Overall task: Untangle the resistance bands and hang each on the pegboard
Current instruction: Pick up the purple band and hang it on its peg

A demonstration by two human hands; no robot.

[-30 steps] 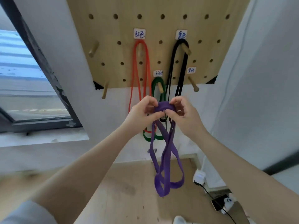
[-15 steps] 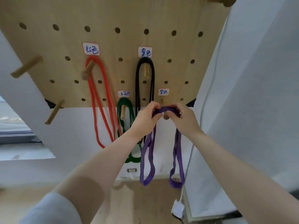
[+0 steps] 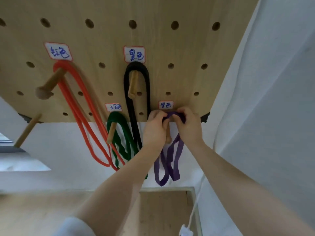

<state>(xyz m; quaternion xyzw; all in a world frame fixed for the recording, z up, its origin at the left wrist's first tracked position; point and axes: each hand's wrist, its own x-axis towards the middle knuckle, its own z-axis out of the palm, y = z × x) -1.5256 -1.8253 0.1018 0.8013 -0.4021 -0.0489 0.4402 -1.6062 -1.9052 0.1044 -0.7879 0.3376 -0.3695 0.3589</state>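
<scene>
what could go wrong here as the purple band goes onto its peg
The purple band is bunched between the left hand and right hand, so some strands might miss the peg and slip off on release. It hangs doubled in loops that may stay twisted. The black band hangs close by the left hand and might get nudged.

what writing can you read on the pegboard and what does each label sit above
"红色" on a white label, above the peg holding the red band.
"黑色" on a white label, above the peg holding the black band.
"绿色" on a small label, above the green band; blurred, a likely reading.
"紫色" on a small label, above the purple band that both hands hold.
No other text visible.
</scene>
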